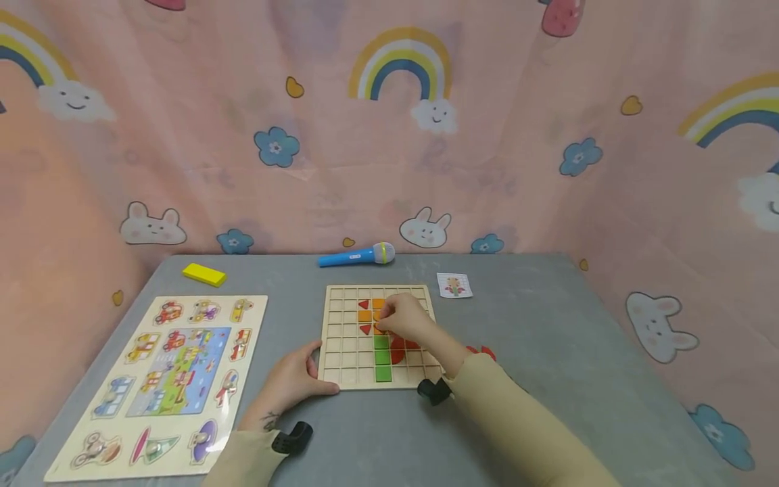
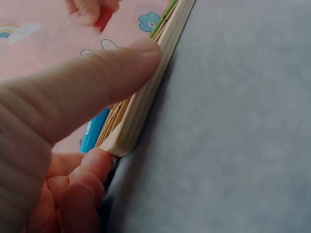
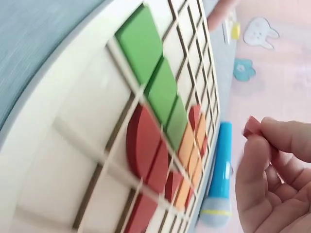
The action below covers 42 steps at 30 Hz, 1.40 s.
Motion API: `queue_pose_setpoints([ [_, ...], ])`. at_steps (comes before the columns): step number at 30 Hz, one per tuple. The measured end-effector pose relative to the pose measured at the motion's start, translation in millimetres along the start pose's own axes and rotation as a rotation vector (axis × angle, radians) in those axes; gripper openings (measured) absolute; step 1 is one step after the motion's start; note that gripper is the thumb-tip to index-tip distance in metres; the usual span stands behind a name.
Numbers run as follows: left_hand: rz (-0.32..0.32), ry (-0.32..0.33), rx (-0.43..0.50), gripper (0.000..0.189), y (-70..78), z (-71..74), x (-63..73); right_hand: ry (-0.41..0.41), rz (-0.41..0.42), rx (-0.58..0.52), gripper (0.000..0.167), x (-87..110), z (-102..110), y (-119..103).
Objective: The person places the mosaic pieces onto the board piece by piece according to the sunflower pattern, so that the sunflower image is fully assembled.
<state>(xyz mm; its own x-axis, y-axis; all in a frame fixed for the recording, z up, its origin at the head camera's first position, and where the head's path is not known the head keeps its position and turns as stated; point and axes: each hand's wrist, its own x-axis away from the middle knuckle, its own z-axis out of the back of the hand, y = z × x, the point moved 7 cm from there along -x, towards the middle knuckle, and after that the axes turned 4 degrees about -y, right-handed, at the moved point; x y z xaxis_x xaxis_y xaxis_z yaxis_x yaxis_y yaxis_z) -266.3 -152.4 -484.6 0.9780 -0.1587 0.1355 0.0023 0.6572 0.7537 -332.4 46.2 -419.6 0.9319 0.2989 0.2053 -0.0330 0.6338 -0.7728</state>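
Note:
A wooden grid board lies at the middle of the table. Green squares run up from its front edge, with orange squares, red triangles and red curved pieces set around them. My left hand grips the board's near left corner, thumb along the front edge and fingers at the side. Over the board, my right hand pinches a small red block between thumb and forefinger. Its full shape is hidden by the fingertips. The right hand covers part of the grid in the head view.
A picture card lies beyond the board's far right corner. Behind the board is a blue toy microphone. To the left are a vehicle puzzle board and a yellow block. More red pieces show partly behind the right forearm.

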Motion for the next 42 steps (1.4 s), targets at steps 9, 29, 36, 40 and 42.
queue_pose_setpoints([
  [9,-0.006,-0.007,0.006,0.095,-1.1,-0.9,-1.7,-0.02,-0.042,0.046,0.009,-8.4,-27,-4],
  [29,-0.006,0.004,0.018,0.093,-0.2,0.5,0.5,0.065,-0.2,0.421,0.038,-4.7,-46,-5],
  [36,-0.01,0.007,0.011,0.093,1.2,1.0,0.5,0.056,-0.208,0.484,0.027,-4.6,-48,-7],
  [40,-0.009,0.005,0.01,0.092,1.5,0.8,0.6,0.063,-0.182,0.474,0.03,-1.1,-38,-12],
  [42,-0.012,0.005,0.011,0.092,1.9,0.8,0.7,0.072,-0.168,0.429,0.026,2.4,-24,-14],
])
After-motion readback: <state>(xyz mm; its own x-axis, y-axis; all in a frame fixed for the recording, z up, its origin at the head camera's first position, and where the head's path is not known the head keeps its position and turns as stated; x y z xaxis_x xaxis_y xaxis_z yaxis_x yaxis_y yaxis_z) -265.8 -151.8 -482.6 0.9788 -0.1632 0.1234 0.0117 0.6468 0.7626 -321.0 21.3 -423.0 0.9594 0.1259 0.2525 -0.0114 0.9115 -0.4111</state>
